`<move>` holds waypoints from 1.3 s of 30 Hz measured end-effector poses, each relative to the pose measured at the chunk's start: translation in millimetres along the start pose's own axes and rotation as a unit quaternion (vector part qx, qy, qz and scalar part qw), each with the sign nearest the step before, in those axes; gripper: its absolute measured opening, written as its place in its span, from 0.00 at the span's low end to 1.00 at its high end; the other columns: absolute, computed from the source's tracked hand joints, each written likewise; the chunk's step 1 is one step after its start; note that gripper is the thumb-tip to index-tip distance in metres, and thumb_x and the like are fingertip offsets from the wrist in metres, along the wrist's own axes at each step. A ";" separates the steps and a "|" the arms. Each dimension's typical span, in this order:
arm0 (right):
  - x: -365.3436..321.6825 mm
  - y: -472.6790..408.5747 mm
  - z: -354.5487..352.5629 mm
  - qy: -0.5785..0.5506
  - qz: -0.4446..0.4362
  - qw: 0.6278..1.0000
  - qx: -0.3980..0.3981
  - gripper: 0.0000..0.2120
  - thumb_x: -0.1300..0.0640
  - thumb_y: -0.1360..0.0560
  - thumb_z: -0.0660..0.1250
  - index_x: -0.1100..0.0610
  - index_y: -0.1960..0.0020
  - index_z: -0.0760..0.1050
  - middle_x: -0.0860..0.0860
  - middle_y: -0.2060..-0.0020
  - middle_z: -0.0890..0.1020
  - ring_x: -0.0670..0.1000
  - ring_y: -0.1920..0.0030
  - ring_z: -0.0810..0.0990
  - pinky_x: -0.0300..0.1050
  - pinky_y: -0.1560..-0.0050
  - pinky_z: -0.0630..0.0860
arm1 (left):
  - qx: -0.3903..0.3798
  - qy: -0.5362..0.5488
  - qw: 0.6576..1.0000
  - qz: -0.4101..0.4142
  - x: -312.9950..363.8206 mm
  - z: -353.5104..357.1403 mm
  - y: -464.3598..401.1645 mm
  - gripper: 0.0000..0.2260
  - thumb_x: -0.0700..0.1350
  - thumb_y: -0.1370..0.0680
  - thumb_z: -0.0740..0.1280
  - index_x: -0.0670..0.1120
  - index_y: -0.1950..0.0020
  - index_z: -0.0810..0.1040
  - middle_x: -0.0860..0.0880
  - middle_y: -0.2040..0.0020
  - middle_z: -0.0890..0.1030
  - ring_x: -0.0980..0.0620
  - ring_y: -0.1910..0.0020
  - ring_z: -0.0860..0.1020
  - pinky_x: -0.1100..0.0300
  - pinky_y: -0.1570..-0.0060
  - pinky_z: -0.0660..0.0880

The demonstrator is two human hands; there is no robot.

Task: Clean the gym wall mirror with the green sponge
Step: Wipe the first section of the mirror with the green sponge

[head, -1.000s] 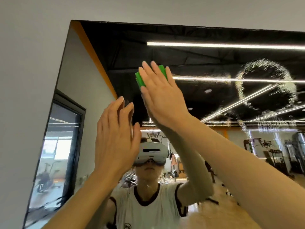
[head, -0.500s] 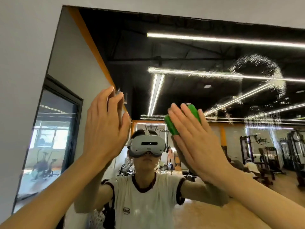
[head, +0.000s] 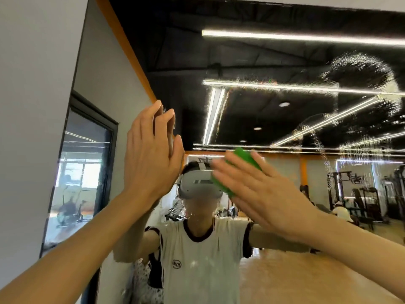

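Sponge (head: 243,163) strokes are dropping lower: my right hand (head: 269,198), fingers flat, is pressing it mid-mirror (head: 252,58); my left hand (head: 151,154) is bracing open nearby. Droplets upper right are awaiting wiping.

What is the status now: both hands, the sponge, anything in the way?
Right hand flat, pressing green sponge on mirror. Left hand open against the glass. Droplet streaks upper right. Nothing in the way.
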State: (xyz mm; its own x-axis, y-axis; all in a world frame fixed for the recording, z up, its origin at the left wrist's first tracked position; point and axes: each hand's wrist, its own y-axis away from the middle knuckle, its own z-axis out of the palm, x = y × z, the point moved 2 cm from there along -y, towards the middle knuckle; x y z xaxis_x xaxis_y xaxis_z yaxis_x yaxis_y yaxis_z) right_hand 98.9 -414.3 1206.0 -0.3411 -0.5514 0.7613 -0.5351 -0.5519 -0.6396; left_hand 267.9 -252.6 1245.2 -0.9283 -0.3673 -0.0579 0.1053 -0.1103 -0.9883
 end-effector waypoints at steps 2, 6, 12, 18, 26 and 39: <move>10.6 5.1 -4.2 0.010 -0.053 0.998 -0.029 0.26 0.51 0.16 0.52 0.55 0.20 0.58 0.53 0.20 0.59 0.53 0.19 0.52 0.54 0.19 0.45 | -0.001 0.005 1.000 -0.003 -0.1 -0.3 -0.2 0.23 0.53 0.19 0.56 0.41 0.29 0.72 0.40 0.26 0.69 0.40 0.28 0.67 0.47 0.30 0.65; 96.5 -47.2 -20.1 -0.031 0.142 0.989 0.022 0.26 0.51 0.17 0.50 0.56 0.20 0.57 0.55 0.21 0.61 0.49 0.21 0.52 0.52 0.21 0.43 | -0.003 0.008 1.000 -0.004 -1.4 0.6 0.3 0.23 0.53 0.19 0.56 0.42 0.29 0.72 0.40 0.26 0.69 0.40 0.27 0.67 0.47 0.29 0.64; 47.1 -17.2 -11.6 -0.039 0.195 0.979 0.049 0.27 0.51 0.18 0.50 0.57 0.20 0.57 0.57 0.21 0.62 0.57 0.20 0.55 0.60 0.21 0.46 | 0.003 0.008 1.000 -0.012 -0.5 1.6 -0.6 0.24 0.53 0.19 0.56 0.41 0.29 0.72 0.38 0.26 0.70 0.37 0.29 0.69 0.49 0.30 0.62; 43.6 28.9 -13.5 -0.047 0.031 0.998 -0.035 0.25 0.48 0.14 0.46 0.55 0.19 0.57 0.52 0.20 0.59 0.52 0.19 0.54 0.53 0.20 0.42 | -0.007 0.008 1.000 -0.001 5.4 -1.3 -0.7 0.20 0.52 0.20 0.57 0.45 0.30 0.67 0.37 0.28 0.70 0.35 0.31 0.69 0.50 0.31 0.60; 105.1 5.1 -15.7 -0.029 0.239 0.970 0.041 0.27 0.50 0.16 0.48 0.56 0.19 0.54 0.53 0.20 0.58 0.53 0.19 0.50 0.52 0.20 0.39 | -0.063 0.058 0.995 0.059 90.5 21.4 28.1 0.23 0.45 0.19 0.63 0.42 0.24 0.67 0.41 0.23 0.66 0.45 0.23 0.59 0.49 0.25 0.56; 140.0 10.7 -22.9 -0.031 0.269 0.962 0.046 0.28 0.48 0.16 0.44 0.58 0.19 0.55 0.55 0.20 0.59 0.54 0.19 0.51 0.52 0.21 0.39 | -0.056 0.027 0.996 0.068 109.8 50.9 38.4 0.24 0.50 0.19 0.58 0.43 0.24 0.66 0.44 0.24 0.66 0.45 0.25 0.63 0.52 0.29 0.63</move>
State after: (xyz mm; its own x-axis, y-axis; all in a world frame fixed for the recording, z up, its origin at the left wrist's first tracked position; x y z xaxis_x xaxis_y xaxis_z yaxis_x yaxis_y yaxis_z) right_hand 27.7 -483.1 1308.1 -0.5020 -0.8068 0.3116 -0.2223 -0.2278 -0.9480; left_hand 188.2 -344.2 1208.0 -0.9266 -0.3207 -0.1963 0.1935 0.0409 -0.9803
